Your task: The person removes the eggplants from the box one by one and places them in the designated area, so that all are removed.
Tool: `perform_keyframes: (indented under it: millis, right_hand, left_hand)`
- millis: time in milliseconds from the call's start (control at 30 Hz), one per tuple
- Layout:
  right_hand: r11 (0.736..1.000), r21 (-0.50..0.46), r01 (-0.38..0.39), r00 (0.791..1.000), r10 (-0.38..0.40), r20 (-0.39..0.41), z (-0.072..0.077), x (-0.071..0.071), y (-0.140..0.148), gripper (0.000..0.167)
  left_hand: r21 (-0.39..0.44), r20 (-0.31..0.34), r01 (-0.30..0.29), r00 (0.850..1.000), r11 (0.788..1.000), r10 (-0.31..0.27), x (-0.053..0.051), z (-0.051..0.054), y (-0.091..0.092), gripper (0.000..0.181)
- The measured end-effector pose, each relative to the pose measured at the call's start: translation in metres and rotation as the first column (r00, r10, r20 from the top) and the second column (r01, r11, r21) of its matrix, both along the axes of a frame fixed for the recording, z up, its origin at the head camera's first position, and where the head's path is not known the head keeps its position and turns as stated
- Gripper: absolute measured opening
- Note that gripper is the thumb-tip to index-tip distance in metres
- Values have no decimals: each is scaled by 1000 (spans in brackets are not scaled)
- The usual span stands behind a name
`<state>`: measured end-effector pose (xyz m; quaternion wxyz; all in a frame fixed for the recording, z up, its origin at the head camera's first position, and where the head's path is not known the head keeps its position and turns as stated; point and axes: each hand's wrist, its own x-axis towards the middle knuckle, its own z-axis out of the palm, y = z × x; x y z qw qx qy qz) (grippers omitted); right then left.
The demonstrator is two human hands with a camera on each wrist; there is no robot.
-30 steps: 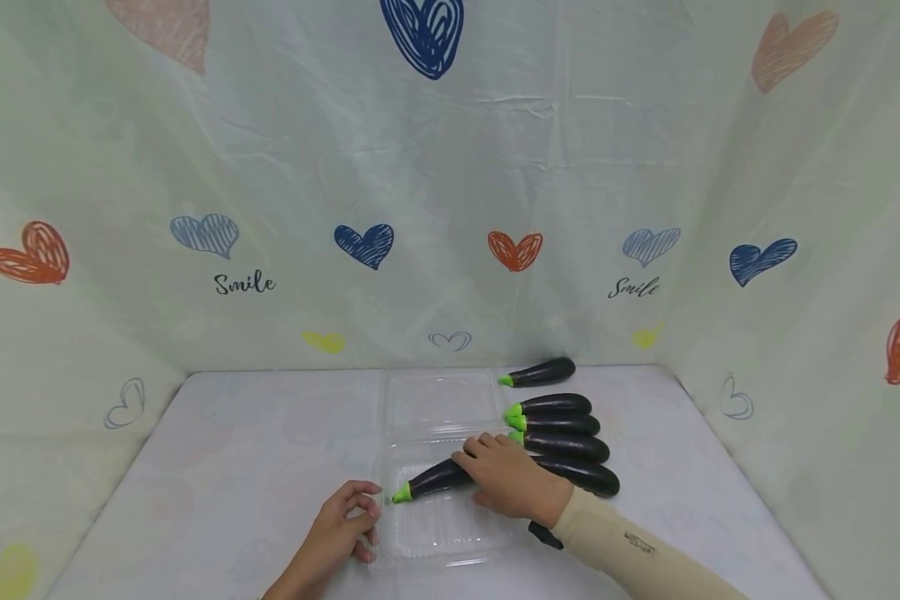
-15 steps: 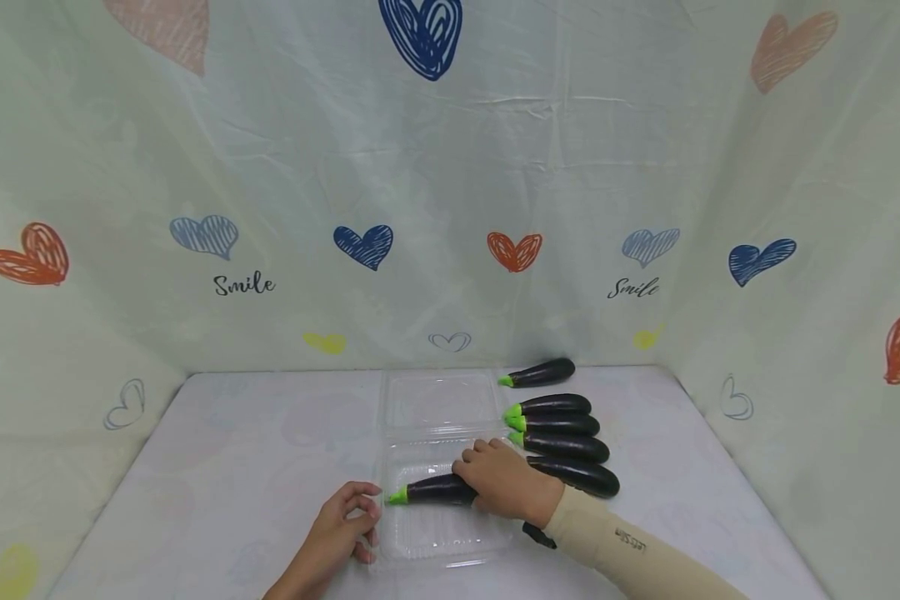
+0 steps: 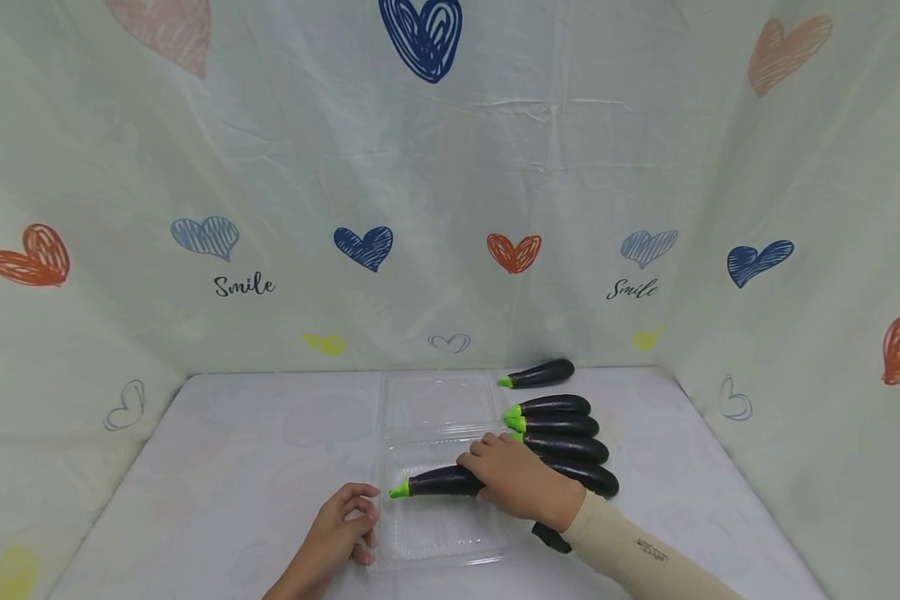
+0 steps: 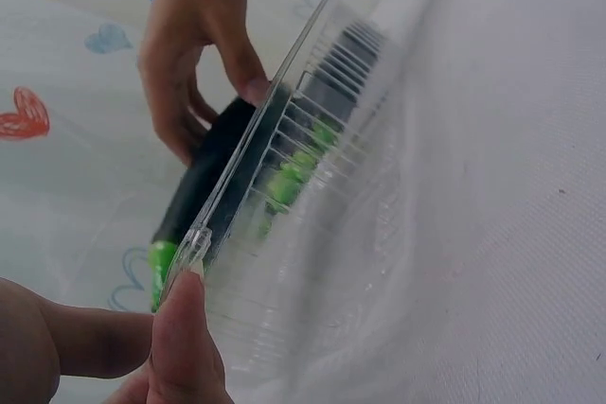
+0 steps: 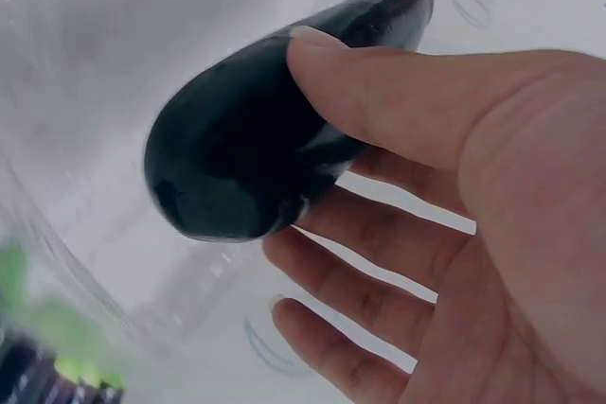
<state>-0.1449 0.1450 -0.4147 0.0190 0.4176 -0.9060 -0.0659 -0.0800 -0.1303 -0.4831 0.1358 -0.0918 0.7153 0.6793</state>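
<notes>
My right hand point(image 3: 523, 479) holds a dark purple eggplant point(image 3: 441, 481) over the bottom half of a clear plastic clamshell container point(image 3: 442, 537). The green stem end points left, toward the container's left rim. In the right wrist view the thumb lies along the top of the eggplant point(image 5: 237, 149), with fingers beneath its rounded end. My left hand point(image 3: 341, 525) is at the container's left edge. In the left wrist view its thumb and a finger pinch the rim near a corner of the container point(image 4: 312, 130). The container's lid point(image 3: 442, 402) lies folded back behind the base.
Several more eggplants point(image 3: 566, 448) lie in a row right of the container, stems pointing left; one is partly behind my right hand. Another eggplant point(image 3: 542, 374) lies apart at the table's back edge. A heart-patterned curtain point(image 3: 435, 167) encloses the white table point(image 3: 255, 467).
The eggplant's stem end swung from a downward slant to nearly level above the base. My right hand shifted slightly down, then back up and right. My left hand stayed at the rim.
</notes>
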Motion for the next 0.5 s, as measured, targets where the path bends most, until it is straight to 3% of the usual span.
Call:
perform_keyframes:
  millis: [267, 500]
  right_hand:
    - [987, -152, 59, 998, -61, -7, 23, 8, 22, 50]
    - [958, -264, 111, 990, -130, -56, 28, 16, 49, 54]
  left_hand:
    - [-8, 3, 2, 1000, 1000, -2, 1, 4, 0, 35]
    - [-2, -19, 28, 999, 1000, -28, 2, 3, -1, 36]
